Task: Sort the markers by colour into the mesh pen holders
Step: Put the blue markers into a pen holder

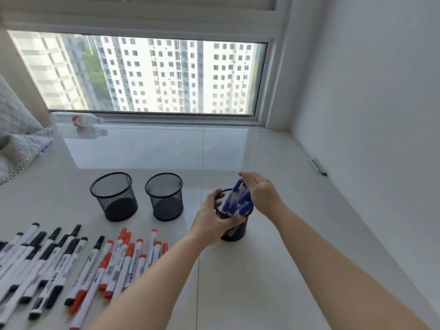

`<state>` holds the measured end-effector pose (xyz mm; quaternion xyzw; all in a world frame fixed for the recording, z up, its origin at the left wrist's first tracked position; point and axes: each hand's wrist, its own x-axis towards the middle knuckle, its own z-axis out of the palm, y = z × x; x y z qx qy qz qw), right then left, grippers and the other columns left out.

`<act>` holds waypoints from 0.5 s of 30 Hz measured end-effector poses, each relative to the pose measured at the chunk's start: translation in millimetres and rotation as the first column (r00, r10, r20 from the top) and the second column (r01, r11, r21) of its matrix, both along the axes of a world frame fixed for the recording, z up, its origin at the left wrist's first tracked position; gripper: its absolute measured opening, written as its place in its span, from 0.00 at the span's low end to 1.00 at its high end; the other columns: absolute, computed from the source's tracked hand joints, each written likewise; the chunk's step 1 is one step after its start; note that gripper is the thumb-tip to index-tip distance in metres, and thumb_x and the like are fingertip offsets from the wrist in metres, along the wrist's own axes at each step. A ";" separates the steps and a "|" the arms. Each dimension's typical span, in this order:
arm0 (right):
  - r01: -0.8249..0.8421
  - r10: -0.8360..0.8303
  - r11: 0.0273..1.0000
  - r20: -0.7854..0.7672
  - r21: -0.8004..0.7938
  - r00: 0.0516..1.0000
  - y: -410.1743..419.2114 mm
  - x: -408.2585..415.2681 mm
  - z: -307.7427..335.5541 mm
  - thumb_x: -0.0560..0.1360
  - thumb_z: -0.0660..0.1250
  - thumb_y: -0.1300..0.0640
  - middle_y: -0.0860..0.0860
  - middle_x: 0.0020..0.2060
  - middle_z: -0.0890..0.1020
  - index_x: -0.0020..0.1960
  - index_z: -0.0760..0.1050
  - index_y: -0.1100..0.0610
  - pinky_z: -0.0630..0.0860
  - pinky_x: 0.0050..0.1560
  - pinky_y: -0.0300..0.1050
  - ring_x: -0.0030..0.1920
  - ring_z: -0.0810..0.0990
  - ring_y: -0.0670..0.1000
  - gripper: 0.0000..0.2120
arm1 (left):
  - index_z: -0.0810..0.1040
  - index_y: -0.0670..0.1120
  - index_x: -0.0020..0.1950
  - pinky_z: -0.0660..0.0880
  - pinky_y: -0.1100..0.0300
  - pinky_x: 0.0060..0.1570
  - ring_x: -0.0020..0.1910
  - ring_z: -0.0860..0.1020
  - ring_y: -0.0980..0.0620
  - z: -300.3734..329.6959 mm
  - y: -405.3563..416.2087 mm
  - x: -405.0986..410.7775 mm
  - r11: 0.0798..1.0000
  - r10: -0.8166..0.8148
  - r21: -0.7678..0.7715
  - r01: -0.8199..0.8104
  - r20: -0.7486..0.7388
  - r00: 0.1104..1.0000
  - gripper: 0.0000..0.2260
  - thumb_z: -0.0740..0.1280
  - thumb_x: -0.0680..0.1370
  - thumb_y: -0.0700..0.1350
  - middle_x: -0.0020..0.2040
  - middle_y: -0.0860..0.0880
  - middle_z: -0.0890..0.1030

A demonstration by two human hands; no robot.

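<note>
Three black mesh pen holders stand on the white surface. The left holder (114, 197) and the middle holder (164, 197) hold nothing. My left hand (214, 220) grips the right holder (232, 233), which contains several blue-capped markers (234, 206). My right hand (259, 194) is at the top of these markers, fingers curled against one that sticks up highest. Several black-capped markers (40, 256) lie at the lower left, and several red-capped markers (123, 256) lie beside them.
A plastic bottle (78, 120) lies by the window sill at the back left. A quilted blanket (16, 139) sits at the far left. A small dark object (317, 166) rests against the right wall. Bare surface stretches behind and right of the holders.
</note>
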<state>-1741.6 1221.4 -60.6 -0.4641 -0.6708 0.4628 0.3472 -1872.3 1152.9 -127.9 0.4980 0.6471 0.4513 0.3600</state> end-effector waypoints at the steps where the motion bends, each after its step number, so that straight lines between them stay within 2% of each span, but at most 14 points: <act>1: 0.021 -0.026 0.997 0.057 0.076 0.998 -3.4 1.1 2.5 0.80 0.55 0.50 0.48 0.41 0.79 0.54 0.76 0.56 0.76 0.43 0.35 0.40 0.79 0.47 0.14 | 0.59 0.57 0.71 0.69 0.65 0.55 0.59 0.74 0.58 -0.4 -0.1 1.3 1.000 -0.014 -0.009 0.014 0.006 1.000 0.43 0.77 0.61 0.57 0.61 0.56 0.75; 3: 0.084 -0.124 0.964 0.147 0.252 0.981 -11.4 2.4 6.4 0.79 0.57 0.50 0.46 0.46 0.78 0.56 0.76 0.54 0.71 0.50 0.41 0.49 0.76 0.48 0.13 | 0.56 0.56 0.73 0.65 0.64 0.58 0.65 0.70 0.57 -0.1 -1.4 1.5 0.999 -0.027 -0.022 0.027 0.007 1.000 0.44 0.76 0.63 0.56 0.67 0.55 0.72; 4: 0.111 -0.170 0.938 0.156 0.330 0.973 -17.5 2.4 7.5 0.79 0.58 0.51 0.46 0.47 0.77 0.55 0.76 0.54 0.67 0.51 0.41 0.51 0.73 0.47 0.12 | 0.55 0.55 0.74 0.64 0.64 0.59 0.67 0.68 0.57 0.5 -3.2 0.5 0.999 -0.023 -0.025 0.024 0.010 1.000 0.45 0.76 0.64 0.55 0.69 0.55 0.70; 6: 0.122 -0.214 0.883 0.157 0.452 0.964 -31.3 0.2 7.3 0.78 0.59 0.53 0.46 0.48 0.77 0.53 0.76 0.54 0.63 0.48 0.37 0.50 0.69 0.44 0.09 | 0.52 0.53 0.75 0.65 0.60 0.63 0.68 0.66 0.55 2.1 -9.5 -2.1 0.999 -0.020 -0.029 0.020 0.026 0.999 0.46 0.76 0.66 0.53 0.72 0.54 0.65; 9: 0.113 -0.233 0.792 0.127 0.600 0.964 -57.1 -8.7 6.7 0.77 0.61 0.56 0.48 0.46 0.78 0.51 0.76 0.56 0.62 0.45 0.35 0.48 0.70 0.47 0.07 | 0.52 0.52 0.76 0.67 0.53 0.66 0.66 0.67 0.55 5.0 -28.0 -7.0 0.999 -0.017 -0.047 0.016 -0.027 1.000 0.45 0.76 0.67 0.50 0.72 0.53 0.64; 12: 0.130 -0.217 0.717 0.043 0.684 0.975 -88.1 -26.8 2.7 0.74 0.61 0.58 0.50 0.43 0.79 0.48 0.76 0.59 0.66 0.47 0.36 0.46 0.73 0.49 0.08 | 0.59 0.50 0.73 0.71 0.54 0.62 0.60 0.70 0.58 8.4 -55.1 -19.0 0.998 0.054 0.022 -0.051 -0.162 0.985 0.37 0.74 0.69 0.49 0.66 0.53 0.68; 15: 0.077 -0.140 0.718 0.036 0.692 0.990 -115.5 -50.6 -12.7 0.72 0.63 0.60 0.51 0.41 0.80 0.46 0.76 0.60 0.70 0.46 0.40 0.43 0.76 0.51 0.06 | 0.70 0.49 0.66 0.74 0.63 0.52 0.51 0.76 0.59 12.5 -89.4 -41.9 0.978 0.196 0.130 -0.166 -0.275 0.941 0.23 0.71 0.72 0.47 0.57 0.53 0.76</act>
